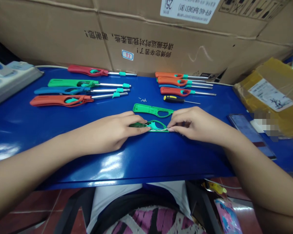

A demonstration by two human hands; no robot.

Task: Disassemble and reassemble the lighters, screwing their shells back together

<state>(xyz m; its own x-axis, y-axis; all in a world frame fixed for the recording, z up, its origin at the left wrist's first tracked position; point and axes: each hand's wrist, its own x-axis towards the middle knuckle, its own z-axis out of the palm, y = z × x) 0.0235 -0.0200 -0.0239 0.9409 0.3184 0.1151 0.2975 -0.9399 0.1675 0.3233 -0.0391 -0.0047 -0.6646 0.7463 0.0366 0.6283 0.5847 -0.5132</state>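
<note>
On the blue table lies an opened green lighter body [158,125], with a teal trigger and a thin pale wire showing inside it. My left hand [117,130] grips its left end between thumb and fingers. At the right end my right hand [192,125] pinches close to the wire's end; what sits between those fingertips is too small to make out. Just behind lies the other green casing half [150,110], inner side up, its right end partly covered by my right hand. A few tiny screws [143,99] lie behind that half.
Several long lighters [63,100] lie at left, and more orange ones [174,91] at right beside a black-yellow screwdriver [174,98]. A cardboard box [136,35] walls the back. A phone [252,136], a taped carton [271,97] and a white power strip [12,78] flank the table.
</note>
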